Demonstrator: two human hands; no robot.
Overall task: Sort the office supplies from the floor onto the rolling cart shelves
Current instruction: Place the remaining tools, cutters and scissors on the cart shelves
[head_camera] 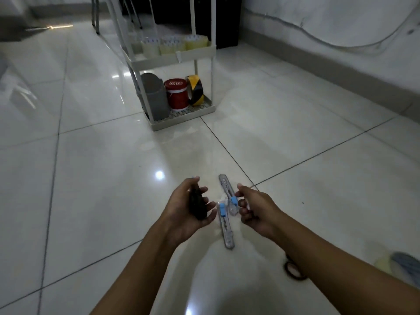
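My left hand [193,209] grips a dark, lumpy black object [198,204] in its curled fingers, palm turned inward. Two clear utility knives with blue sliders lie on the white tile floor between my hands. My right hand [252,206] pinches the near end of the farther knife [225,186] by its blue slider. The nearer knife [226,230] lies free just below it. The white rolling cart [181,120] stands about a metre ahead. Its bottom shelf holds a grey container [156,96], a red spool [177,94] and yellow-black tape [195,89]. Rolls of clear tape [173,45] sit on the shelf above.
Black scissor handles [293,270] show on the floor under my right forearm. A blurred pale roll and a grey thing [395,264] lie at the bottom right. A wall with a skirting [341,64] runs along the right. Chair legs [96,17] stand behind the cart.
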